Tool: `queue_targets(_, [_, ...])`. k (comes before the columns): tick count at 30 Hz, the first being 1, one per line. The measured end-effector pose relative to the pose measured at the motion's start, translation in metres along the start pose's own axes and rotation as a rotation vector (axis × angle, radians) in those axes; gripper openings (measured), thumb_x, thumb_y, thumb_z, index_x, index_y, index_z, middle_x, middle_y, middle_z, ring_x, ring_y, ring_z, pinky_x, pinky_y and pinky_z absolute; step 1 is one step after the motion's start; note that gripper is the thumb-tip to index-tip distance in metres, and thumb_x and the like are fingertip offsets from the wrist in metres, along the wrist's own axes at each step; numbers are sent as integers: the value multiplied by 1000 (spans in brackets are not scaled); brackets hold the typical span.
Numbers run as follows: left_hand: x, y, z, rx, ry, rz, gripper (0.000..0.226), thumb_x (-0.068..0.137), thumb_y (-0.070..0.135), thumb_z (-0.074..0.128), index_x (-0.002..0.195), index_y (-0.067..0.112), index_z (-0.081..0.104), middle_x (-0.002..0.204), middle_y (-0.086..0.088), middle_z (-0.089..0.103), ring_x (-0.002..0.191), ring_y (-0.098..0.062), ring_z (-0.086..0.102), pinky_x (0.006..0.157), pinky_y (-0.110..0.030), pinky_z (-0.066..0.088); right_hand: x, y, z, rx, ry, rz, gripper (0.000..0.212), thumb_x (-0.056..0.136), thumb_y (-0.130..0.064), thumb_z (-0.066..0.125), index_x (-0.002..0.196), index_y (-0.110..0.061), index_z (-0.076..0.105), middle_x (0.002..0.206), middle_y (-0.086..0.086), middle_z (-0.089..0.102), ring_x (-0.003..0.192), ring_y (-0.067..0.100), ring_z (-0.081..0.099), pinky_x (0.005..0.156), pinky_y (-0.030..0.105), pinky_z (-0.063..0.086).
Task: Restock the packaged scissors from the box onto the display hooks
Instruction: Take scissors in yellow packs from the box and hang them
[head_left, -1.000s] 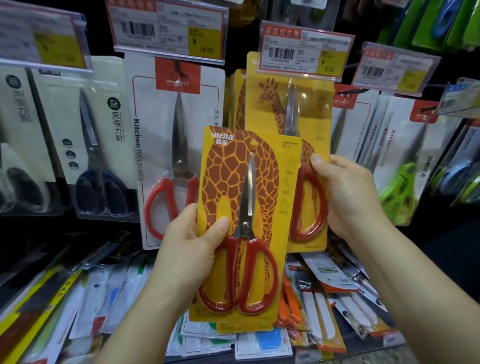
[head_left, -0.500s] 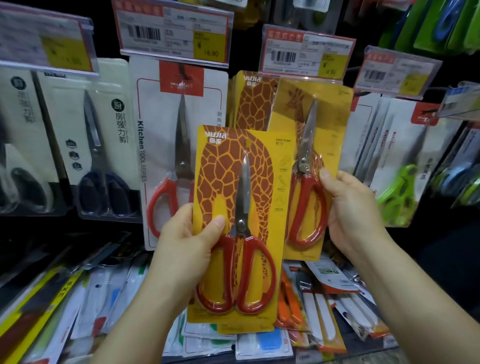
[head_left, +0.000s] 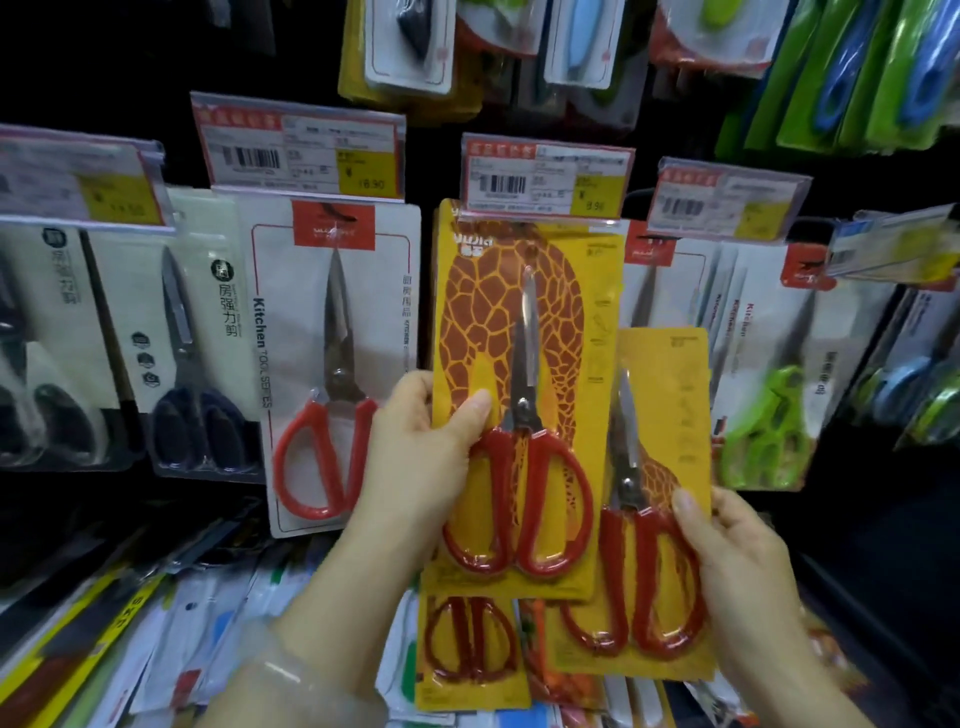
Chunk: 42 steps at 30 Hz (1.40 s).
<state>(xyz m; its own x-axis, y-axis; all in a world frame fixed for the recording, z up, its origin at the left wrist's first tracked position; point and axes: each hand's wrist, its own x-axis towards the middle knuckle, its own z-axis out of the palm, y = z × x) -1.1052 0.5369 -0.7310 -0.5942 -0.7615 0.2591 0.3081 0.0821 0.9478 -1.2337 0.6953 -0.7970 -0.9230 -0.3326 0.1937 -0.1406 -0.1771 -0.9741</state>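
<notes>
Left hand (head_left: 415, 467) has lifted its giraffe-print scissors pack (head_left: 524, 395) so the top sits just under the price tag (head_left: 545, 179), thumb pinching the card; likely threading the hook, not visible. Right hand (head_left: 737, 566) has pulled a second pack (head_left: 654, 499) down-right, gripping its edge. Glossy yellow card; clear blister; red looped handles; steel blades.
</notes>
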Motion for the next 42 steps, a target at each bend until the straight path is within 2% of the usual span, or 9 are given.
queue_targets(4, [20,20,10,69,11,44,2,91,21,58,89,22,58,84,-4,71,72,-18,72,68,-41,60,-2,6,-7,16,20,55,16,92,-18,54,83,-14,66,67,3,73,58,15,68,57,33,56])
queue_targets(8, [34,25,14,126,62,57,2,91,25,57,91,23,58,89,-4,71,81,-22,71,77,-47,58,-2,10,-8,22,42,62,15,92,-19,56,84,-13,67,70,5,73,72,28,67,73,44,54])
queue_targets(15, [40,23,14,146,89,42,1,92,26,56,91,26,57,93,-5,69,85,-24,70,80,-47,57,-4,18,-6,7,92,68,18,92,-20,56,79,-16,68,82,17,72,82,38,66,81,57,52])
queue_targets(18, [43,23,15,183,109,63,8,91,26,57,84,29,54,94,-5,68,88,-26,68,82,-49,55,-5,20,-9,29,139,74,16,93,-18,55,81,-15,65,83,18,70,77,32,64,80,53,52])
queue_targets(22, [42,19,18,295,109,70,7,91,26,56,84,26,53,92,-4,66,88,-26,66,85,-47,54,-4,19,-10,107,167,75,15,94,-18,53,85,-15,64,68,3,72,73,28,63,76,48,53])
queue_targets(26, [33,13,18,232,53,28,8,92,24,55,84,26,54,92,-6,67,89,-26,67,83,-48,55,-6,17,-11,148,163,58,16,94,-19,52,85,-16,65,71,2,73,76,26,66,79,47,54])
queue_targets(32, [38,16,17,152,116,45,13,91,22,56,79,25,53,96,-11,68,91,-31,67,84,-50,54,-6,11,-17,205,123,46,18,96,-19,48,85,-16,62,66,-1,72,58,12,69,52,29,58])
queue_targets(40, [58,6,20,145,153,-37,13,90,22,58,78,25,53,93,-7,67,92,-29,66,87,-48,53,-8,14,-12,212,72,22,16,94,-20,50,84,-16,63,69,2,73,60,14,69,55,31,59])
queue_targets(42, [65,3,22,178,151,-68,9,88,28,59,94,21,56,104,-8,66,96,-28,64,89,-48,52,-9,12,-11,212,53,25,16,94,-21,50,84,-16,62,69,4,72,60,14,69,55,32,59])
